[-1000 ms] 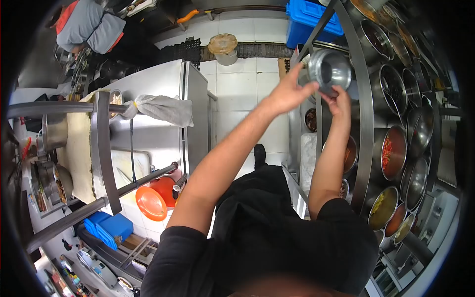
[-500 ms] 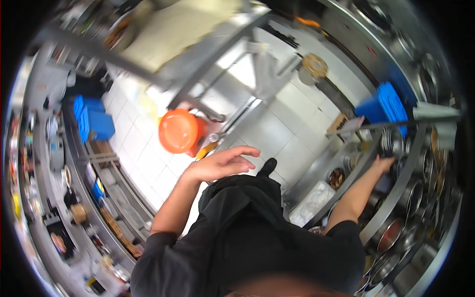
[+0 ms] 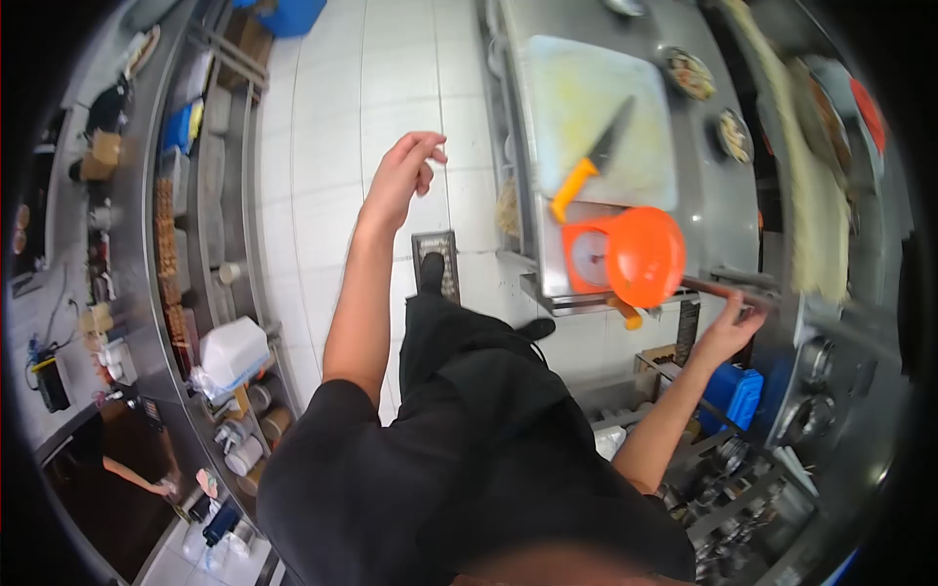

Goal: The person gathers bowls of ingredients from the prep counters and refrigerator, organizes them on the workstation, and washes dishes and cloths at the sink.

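Note:
My left hand (image 3: 405,171) hangs over the white tiled floor, its fingers loosely bent and apart, holding nothing. My right hand (image 3: 735,330) is stretched out at the right, beside the near end of the steel worktable. Its fingers are spread, and nothing shows in them. Just past its fingertips runs a reddish-brown bar (image 3: 705,285); whether they touch cannot be made out. Nearest on the table is an orange kitchen scale (image 3: 586,256) with an orange bowl (image 3: 647,256). Behind these a knife with a yellow handle (image 3: 575,188) rests on a white cutting board (image 3: 591,93).
Two small bowls of food (image 3: 690,74) stand on the steel worktable (image 3: 708,181). A blue container (image 3: 731,396) sits below my right arm. Shelves with a white plastic tub (image 3: 234,354) line the left side. Another person's arm (image 3: 135,477) shows at lower left.
My view has turned, bringing the cutting board, knife and scale into sight. My right hand has left the pot shelf and is now by the worktable's end. My left hand stays empty.

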A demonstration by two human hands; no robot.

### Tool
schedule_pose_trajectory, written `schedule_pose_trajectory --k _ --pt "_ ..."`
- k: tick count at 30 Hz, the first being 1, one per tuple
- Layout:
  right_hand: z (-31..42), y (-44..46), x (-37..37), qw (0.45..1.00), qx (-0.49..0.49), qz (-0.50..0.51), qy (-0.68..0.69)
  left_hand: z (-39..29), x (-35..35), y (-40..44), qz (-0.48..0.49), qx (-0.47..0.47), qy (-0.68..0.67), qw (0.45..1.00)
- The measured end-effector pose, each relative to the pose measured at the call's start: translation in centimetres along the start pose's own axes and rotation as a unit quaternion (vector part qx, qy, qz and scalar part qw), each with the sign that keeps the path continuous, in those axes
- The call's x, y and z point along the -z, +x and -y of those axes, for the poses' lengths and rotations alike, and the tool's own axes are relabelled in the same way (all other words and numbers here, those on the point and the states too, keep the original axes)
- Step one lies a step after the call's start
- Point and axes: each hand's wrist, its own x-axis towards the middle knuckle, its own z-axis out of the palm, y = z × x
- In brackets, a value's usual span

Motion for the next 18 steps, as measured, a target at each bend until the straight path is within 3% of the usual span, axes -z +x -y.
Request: schedule_pose_trajectory --k 1,3,8,13,16,18 --pt "-0.6 1.1 -1.4 0.996 -0.064 0.025 0.056 2.1 2.7 2.0 -0.044 0.019 0.032 0.998" --pt "0.4 2.5 -2.6 0.992 -0.106 -0.023 0.058 7.6 7.7 6.3 -0.075 0.074 0.018 0.994" --pt "1.2 4.2 -3.2 0.972 -0.215 -0.098 -0.009 20.7 13.9 12.6 -0.107 0.198 -0.003 0.974" --pt "0.9 4.6 -5.3 0.968 -0.191 -0.162 -0.01 34.9 11.1 19.4 -0.062 0.315 0.033 0.946" --pt "2.7 3.7 -9.1 0.943 -0.185 -0.262 -0.089 44.5 6.1 25.4 -0.049 0.29 0.105 0.95" --pt "1.4 4.3 -8.3 0.942 -0.177 -0.272 -0.083 46.9 2.8 29.7 -0.032 0.279 0.134 0.95"
